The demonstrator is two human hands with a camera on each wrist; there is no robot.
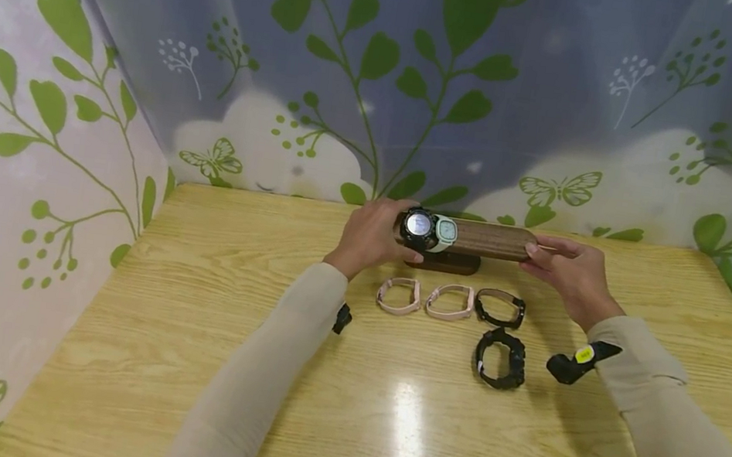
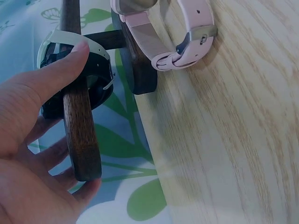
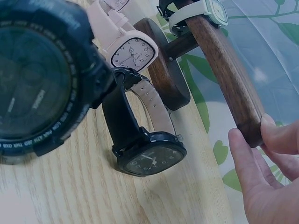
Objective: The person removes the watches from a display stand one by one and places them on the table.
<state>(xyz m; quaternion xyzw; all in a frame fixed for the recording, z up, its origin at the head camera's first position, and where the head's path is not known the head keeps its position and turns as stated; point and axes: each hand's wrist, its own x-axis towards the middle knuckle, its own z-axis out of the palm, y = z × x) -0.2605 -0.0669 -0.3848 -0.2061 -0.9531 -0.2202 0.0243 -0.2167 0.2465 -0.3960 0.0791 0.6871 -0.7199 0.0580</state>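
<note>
A dark wooden watch stand (image 1: 494, 241) stands at the table's back edge. Its bar carries a black round watch (image 1: 418, 224) at the left and a mint-green watch (image 1: 446, 230) beside it. My left hand (image 1: 370, 235) grips the black watch on the bar: the thumb lies across its strap, the fingers behind it, as the left wrist view shows. At the bar's right end, my right hand (image 1: 573, 277) pinches the wood between thumb and fingers. The stand's base (image 1: 462, 265) is partly hidden by the left thumb.
In front of the stand are two pink watches (image 1: 400, 296) and a black watch with a squarish face (image 1: 500, 308). Nearer me lies a chunky black watch (image 1: 500, 359). A patterned curtain (image 1: 383, 106) hangs right behind the wooden table (image 1: 231, 241).
</note>
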